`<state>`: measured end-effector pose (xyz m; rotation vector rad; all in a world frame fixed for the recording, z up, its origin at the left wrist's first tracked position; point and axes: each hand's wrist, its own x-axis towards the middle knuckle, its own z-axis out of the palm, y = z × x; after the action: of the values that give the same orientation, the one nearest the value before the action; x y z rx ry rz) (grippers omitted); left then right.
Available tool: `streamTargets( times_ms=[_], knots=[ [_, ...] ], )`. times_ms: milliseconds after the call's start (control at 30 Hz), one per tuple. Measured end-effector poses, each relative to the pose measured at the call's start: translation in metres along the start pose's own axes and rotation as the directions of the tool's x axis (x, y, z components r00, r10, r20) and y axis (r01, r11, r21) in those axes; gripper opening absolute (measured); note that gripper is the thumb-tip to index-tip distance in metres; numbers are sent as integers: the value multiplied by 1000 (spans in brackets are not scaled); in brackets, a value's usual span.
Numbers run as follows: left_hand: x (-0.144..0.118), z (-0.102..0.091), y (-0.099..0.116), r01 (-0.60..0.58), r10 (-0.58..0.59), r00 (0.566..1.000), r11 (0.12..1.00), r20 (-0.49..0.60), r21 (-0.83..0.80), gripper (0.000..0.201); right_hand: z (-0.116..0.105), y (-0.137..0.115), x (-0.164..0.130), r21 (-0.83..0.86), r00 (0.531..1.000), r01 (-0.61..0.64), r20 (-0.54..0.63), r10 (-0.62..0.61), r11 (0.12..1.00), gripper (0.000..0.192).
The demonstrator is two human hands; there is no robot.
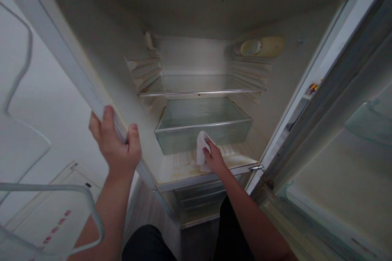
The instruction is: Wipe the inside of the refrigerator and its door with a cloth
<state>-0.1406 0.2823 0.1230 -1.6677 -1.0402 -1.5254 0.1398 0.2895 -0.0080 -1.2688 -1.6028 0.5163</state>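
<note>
An open, emptied fridge fills the view. My left hand (114,142) grips the front edge of the fridge's left side wall (73,69). My right hand (214,158) reaches low inside and holds a white cloth (201,147), pressed against the stained fridge floor (183,167) just in front of the clear crisper drawer (202,128). A glass shelf (199,89) sits above the drawer.
The open fridge door (346,163) with its clear door bin stands at the right. A yellowed lamp housing (261,47) is on the right inner wall. Removed white wire-edged shelves (45,195) lean at the left. My dark-clad knees are below.
</note>
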Motion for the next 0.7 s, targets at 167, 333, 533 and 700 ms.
streamTargets(
  times_ms=[167,333,533,700],
  knots=[
    [-55,-7,80,17,25,991,950,129,-312,49,-15,-34,-55,631,958,-231,13,287,741,49],
    [-102,2,132,925,-231,334,265,914,-271,48,-34,-61,-102,815,877,-287,11,481,504,59],
    [-123,-3,151,995,172,-96,-7,980,98,54,-59,-68,-156,847,818,-268,-51,573,459,57],
    [-150,0,177,993,53,-55,-102,997,60,56,-63,-55,-201,704,759,-302,-229,609,642,48]
  ],
)
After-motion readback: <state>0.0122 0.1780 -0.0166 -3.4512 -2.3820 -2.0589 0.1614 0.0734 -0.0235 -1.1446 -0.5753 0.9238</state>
